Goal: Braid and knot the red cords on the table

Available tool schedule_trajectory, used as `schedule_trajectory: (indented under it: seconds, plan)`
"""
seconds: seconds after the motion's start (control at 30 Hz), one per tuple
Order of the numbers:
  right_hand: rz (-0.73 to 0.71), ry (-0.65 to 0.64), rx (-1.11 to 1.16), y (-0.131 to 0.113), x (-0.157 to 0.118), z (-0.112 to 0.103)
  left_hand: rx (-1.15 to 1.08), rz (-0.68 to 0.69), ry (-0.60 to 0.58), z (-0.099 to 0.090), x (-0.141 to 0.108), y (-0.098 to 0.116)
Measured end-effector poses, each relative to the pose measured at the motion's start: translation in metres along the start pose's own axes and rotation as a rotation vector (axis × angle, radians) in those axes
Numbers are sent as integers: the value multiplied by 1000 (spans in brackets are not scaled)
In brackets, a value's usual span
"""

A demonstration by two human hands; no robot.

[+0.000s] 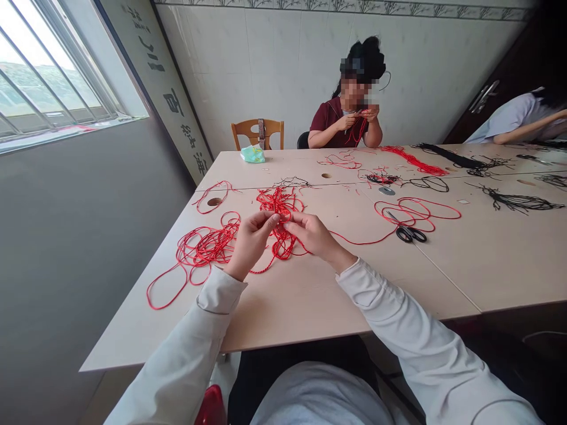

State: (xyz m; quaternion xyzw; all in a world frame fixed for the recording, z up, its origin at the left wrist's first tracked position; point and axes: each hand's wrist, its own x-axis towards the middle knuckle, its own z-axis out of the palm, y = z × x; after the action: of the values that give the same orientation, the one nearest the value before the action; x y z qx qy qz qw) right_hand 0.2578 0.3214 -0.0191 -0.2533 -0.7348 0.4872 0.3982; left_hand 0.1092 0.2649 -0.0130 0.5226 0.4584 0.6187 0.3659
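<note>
Above the table (pixel 310 319), the left hand (pixel 253 237) and right hand (pixel 316 235) are pinching red cord (pixel 280 219) between nearly closed fingertips, at the braided red bundle (pixel 282 250). Neat work is probably depending on even, gentle tension.

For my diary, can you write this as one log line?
left hand: pinching red cord | right hand: pinching red cord | scissors: on table

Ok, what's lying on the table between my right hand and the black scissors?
In the head view, a red cord runs between your right hand and the black-handled scissors.
</note>
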Motion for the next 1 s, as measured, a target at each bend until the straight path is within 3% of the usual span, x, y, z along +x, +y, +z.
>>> schedule_trajectory:
  seconds: [0.17, 0.4, 0.53, 0.6, 0.8, 1.0]
  plan:
    - [46, -26, 116, -5, -1, -1, -86, -65, -13, 0, -1, -3]
    - [343, -52, 558, -3, -3, 3, 47, 106, 136, 2, -1, -2]
    - [407, -177, 589, 3, -3, 5, 127, 148, 164, 2, -2, -3]
    - [361, -154, 520, 5, -2, 5, 140, 153, 153, 2, -2, -4]
    - [-64, 219, 38, 7, 1, 3, 48, 54, 86, 4, -3, -3]
    - [-121, 270, 2, 5, 0, 3, -12, -73, 38, 5, -3, -8]
